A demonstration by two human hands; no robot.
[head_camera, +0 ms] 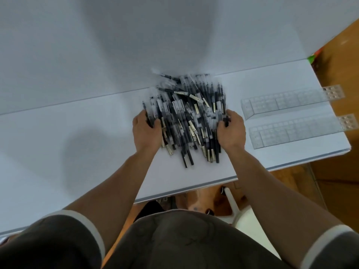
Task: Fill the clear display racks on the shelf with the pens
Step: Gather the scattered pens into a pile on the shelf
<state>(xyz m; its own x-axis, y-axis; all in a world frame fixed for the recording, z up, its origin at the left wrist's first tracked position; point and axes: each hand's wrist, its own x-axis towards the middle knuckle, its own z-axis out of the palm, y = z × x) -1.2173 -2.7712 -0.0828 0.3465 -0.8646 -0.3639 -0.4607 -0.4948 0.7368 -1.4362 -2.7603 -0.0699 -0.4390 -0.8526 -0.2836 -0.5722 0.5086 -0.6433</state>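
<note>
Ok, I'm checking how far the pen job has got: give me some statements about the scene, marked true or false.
1. The pens lie in one pile on the table. True.
2. The far rack and near rack already hold pens. False: both look empty.
3. Both racks lie left of the pile. False: they lie to its right.
4. The left hand and right hand grip pens at opposite sides of the pile. True.
</note>
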